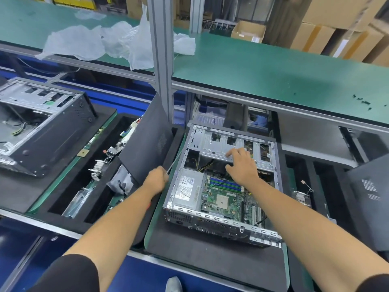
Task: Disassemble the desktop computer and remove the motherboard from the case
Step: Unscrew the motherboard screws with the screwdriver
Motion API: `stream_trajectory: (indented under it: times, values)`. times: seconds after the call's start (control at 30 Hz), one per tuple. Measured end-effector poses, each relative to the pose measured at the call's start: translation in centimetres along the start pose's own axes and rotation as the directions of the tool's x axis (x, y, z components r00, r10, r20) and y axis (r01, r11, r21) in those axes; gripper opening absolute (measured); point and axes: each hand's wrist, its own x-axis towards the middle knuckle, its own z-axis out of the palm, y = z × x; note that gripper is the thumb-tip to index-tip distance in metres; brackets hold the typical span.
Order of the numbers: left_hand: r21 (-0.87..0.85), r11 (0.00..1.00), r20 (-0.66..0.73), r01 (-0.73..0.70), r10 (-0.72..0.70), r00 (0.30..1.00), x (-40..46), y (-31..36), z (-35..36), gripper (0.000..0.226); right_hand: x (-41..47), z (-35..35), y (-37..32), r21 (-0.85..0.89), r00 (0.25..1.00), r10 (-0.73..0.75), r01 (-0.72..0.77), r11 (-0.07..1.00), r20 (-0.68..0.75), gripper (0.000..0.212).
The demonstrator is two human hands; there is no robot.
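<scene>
Your right hand point(242, 165), fingers spread on the drive cage point(231, 148), sits just beyond the motherboard point(227, 197); your left hand point(156, 179) grips the side panel point(147, 142), left of the case point(210, 220).

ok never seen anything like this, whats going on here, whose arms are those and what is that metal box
This single picture comes from a camera worn on a person's head, looking down at their own two bare arms. The metal box is an open desktop computer case lying on a dark mat. Inside it you can see the green motherboard and a grey power supply. The left hand grips the edge of the black side panel, which is tilted up off the case. The right hand rests on the silver drive bracket, fingers spread. Another opened case sits to the left.
</scene>
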Motion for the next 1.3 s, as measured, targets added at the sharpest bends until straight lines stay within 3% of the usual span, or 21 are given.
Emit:
stream_trajectory:
  times: [0.07,0.2,0.27,0.4,0.47,0.53,0.67,0.77,0.87,0.97,1.03,1.07,1.17,1.2,1.3]
  values:
    - [-0.106,0.994,-0.017,-0.019,0.017,1.000,1.1,1.3,-2.3,0.017,0.1,-0.5,-0.1,-0.003,1.000,0.002,-0.002,1.000,0.015,0.034]
    - [-0.232,0.973,0.034,-0.023,0.032,0.999,2.3,5.2,-7.1,0.030,0.2,-1.3,-0.5,-0.015,1.000,-0.025,0.025,1.000,-0.003,0.037]
    - [-0.395,0.918,0.060,0.006,0.020,0.998,2.6,7.9,-8.9,0.028,0.4,-1.6,-1.1,0.044,0.999,-0.046,0.046,0.998,-0.008,0.036]
    - [-0.776,0.600,0.242,0.192,0.004,0.970,2.1,13.4,-9.0,0.024,0.7,-2.8,-3.6,0.475,0.980,-0.187,0.133,0.870,0.069,0.050]
    - [-0.859,0.459,0.276,0.228,0.040,0.960,1.0,15.9,-7.7,0.019,0.8,-3.7,-4.6,0.415,0.949,-0.315,0.280,0.866,0.019,0.067]
    - [-0.898,0.351,0.300,0.267,0.042,0.953,-0.1,17.8,-6.5,0.019,0.8,-4.4,-4.9,0.238,0.879,-0.460,0.477,0.846,-0.129,0.076]
    - [-0.892,0.194,0.430,0.409,0.079,0.899,-1.4,20.3,-5.0,0.025,0.8,-6.1,-3.9,0.057,0.674,-0.595,0.681,0.730,-0.437,0.070]
    - [-0.857,0.241,0.489,0.455,0.107,0.866,-2.3,21.4,-4.5,0.030,1.2,-7.0,-3.3,-0.123,0.469,-0.746,0.803,0.583,-0.473,0.054]
    - [-0.858,0.279,0.468,0.431,0.080,0.880,-3.4,22.2,-3.9,0.038,1.2,-7.9,-3.4,-0.232,0.359,-0.837,0.847,0.478,-0.414,0.029]
    - [-0.786,0.556,0.346,0.272,0.031,0.938,-3.4,22.5,-3.6,0.033,1.2,-8.6,-3.6,-0.284,0.285,-0.890,0.875,0.393,-0.357,0.023]
    - [-0.751,0.627,0.299,0.209,0.041,0.953,-3.7,22.7,-3.6,0.027,1.0,-9.1,-3.8,-0.201,0.299,-0.886,0.901,0.384,-0.354,0.018]
    - [-0.724,0.663,0.321,0.191,0.079,0.944,-3.6,22.6,-3.4,0.023,0.9,-9.5,-4.1,-0.143,0.345,-0.858,0.895,0.423,-0.381,0.017]
    - [-0.781,0.615,0.276,0.110,0.183,0.944,-4.1,22.1,-3.4,0.013,1.2,-11.5,-5.1,0.076,0.556,-0.633,0.780,0.620,-0.539,0.014]
    - [-0.760,0.648,0.223,0.045,0.195,0.955,-3.8,21.8,-3.6,0.014,1.7,-12.4,-5.5,0.182,0.625,-0.530,0.728,0.661,-0.573,0.013]
    - [-0.670,0.715,0.081,-0.198,0.336,0.938,-2.9,21.0,-3.8,0.024,3.4,-15.1,-6.8,0.436,0.759,-0.342,0.614,0.658,-0.553,0.007]
